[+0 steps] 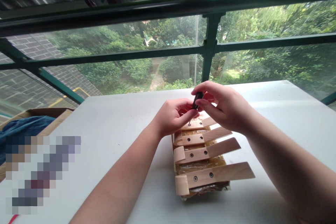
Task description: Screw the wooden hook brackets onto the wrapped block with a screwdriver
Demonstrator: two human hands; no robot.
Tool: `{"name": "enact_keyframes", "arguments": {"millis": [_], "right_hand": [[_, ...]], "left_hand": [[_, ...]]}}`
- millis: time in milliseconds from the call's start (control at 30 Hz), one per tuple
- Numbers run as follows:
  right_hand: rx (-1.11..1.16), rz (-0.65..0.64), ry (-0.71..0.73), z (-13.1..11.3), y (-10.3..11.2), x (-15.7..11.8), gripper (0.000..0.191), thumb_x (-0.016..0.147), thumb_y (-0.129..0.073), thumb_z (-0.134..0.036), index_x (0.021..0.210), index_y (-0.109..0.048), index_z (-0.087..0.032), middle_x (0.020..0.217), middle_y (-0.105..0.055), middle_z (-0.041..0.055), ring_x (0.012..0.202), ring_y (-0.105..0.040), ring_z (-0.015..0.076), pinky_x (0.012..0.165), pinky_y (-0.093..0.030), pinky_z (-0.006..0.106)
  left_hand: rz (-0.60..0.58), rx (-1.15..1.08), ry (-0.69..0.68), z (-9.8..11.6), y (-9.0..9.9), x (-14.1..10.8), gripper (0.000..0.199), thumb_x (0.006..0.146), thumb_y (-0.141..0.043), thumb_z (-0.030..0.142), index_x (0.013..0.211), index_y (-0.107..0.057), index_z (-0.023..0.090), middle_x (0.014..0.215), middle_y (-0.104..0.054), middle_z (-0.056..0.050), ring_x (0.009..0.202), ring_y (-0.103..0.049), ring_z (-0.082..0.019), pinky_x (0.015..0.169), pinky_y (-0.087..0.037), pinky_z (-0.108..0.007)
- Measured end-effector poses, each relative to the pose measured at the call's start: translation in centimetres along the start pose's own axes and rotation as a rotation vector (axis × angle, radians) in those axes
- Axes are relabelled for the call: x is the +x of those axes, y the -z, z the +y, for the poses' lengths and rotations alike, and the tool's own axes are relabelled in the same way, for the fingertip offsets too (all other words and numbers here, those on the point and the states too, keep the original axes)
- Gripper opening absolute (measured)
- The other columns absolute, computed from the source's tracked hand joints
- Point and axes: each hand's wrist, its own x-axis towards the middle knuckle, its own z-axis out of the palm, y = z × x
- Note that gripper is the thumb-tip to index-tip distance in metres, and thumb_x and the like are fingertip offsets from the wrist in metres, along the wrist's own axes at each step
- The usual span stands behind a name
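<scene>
Both hands meet at a small black-handled tool (197,100) above the far end of a tape-covered block (203,165). My right hand (223,106) pinches the handle from above, while the fingers of my left hand (176,114) close round its lower part. A thin shaft tip shows below, at a screw in the farthest wooden piece (195,125). Several pale wooden pieces lie across the block, their flat ends sticking out to the right. The nearest one (231,172) has two screws in it, and so do the others in view.
The block rests on a white table (112,154). At the left stands a cardboard box (59,114) with blue cloth (28,127) inside. A pixelated patch covers the lower left. Green railing (131,56) and glass run behind the table.
</scene>
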Motion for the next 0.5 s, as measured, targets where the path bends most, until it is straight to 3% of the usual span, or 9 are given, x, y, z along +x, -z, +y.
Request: {"name": "enact_keyframes", "arguments": {"millis": [500], "right_hand": [[0.049, 0.049, -0.104, 0.05, -0.75, 0.01, 0.007, 0.088, -0.06, -0.025, 0.094, -0.059, -0.022, 0.075, -0.066, -0.0019, 0.062, -0.063, 0.0126, 0.059, -0.046, 0.024]], "left_hand": [[-0.034, -0.039, 0.03, -0.22, -0.12, -0.02, 0.031, 0.09, -0.062, 0.039, 0.105, -0.068, 0.012, 0.088, -0.073, -0.01, 0.082, -0.071, -0.018, 0.071, -0.057, -0.028]]}}
